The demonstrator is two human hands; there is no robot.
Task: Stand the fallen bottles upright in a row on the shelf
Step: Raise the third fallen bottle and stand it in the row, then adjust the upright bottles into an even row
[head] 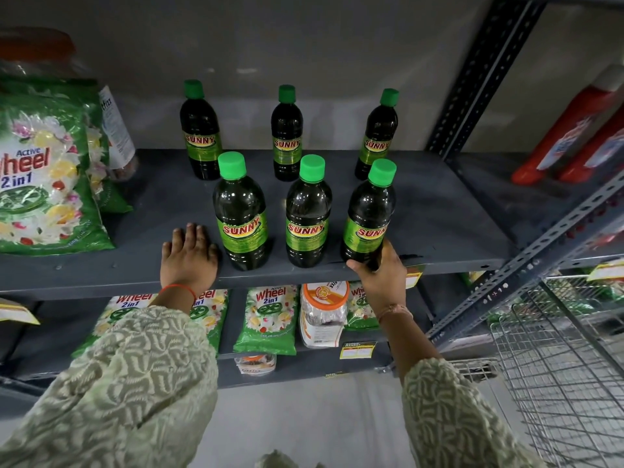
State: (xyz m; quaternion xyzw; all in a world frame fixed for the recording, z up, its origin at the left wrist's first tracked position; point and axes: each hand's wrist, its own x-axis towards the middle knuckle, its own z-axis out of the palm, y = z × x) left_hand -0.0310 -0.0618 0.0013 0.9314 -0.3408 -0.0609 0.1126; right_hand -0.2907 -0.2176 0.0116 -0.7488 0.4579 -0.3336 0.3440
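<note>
Several dark Sunny bottles with green caps stand upright on the grey shelf (439,224) in two rows of three. In the back row are the left bottle (200,130), the middle bottle (287,133) and the right bottle (377,135). The front row holds the left bottle (241,211), the middle bottle (308,211) and the right bottle (369,211). My right hand (380,275) grips the base of the front right bottle at the shelf edge. Just left of the front left bottle, my left hand (189,258) rests flat on the shelf with fingers apart.
Green Wheel detergent bags (44,170) fill the shelf's left end, with a jar behind them. More Wheel bags (270,319) and a jar (322,312) sit on the lower shelf. Red bottles (574,130) lie on the neighbouring shelf at right. A wire basket (557,366) is low right.
</note>
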